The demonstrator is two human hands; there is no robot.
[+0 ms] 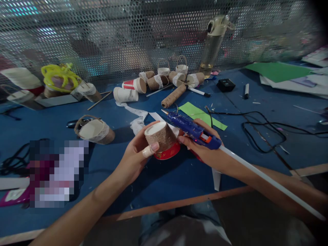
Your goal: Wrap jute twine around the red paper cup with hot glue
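Observation:
In my left hand (137, 153) is a small paper cup (167, 151), its wide red rim facing down. Brown twine wraps the upper part of the cup, and its white base faces up. A tan band, like a bandage, covers my left thumb. My right hand (208, 147) grips a blue glue gun (187, 125) whose nozzle points up and left, just above the cup. A long white glue stick (266, 179) sticks out of the gun's back end. Beside the right fingers something white and red is partly hidden.
Twine-wrapped cups with handles (96, 131) and stacked paper cups (126, 94) stand or lie behind. A twine roll (174, 96), lace ribbon (138, 123), green paper strip (202, 115), black cable (256, 140) and tall bottle (212, 48) surround them. Perforated metal mesh (115, 41) closes the back.

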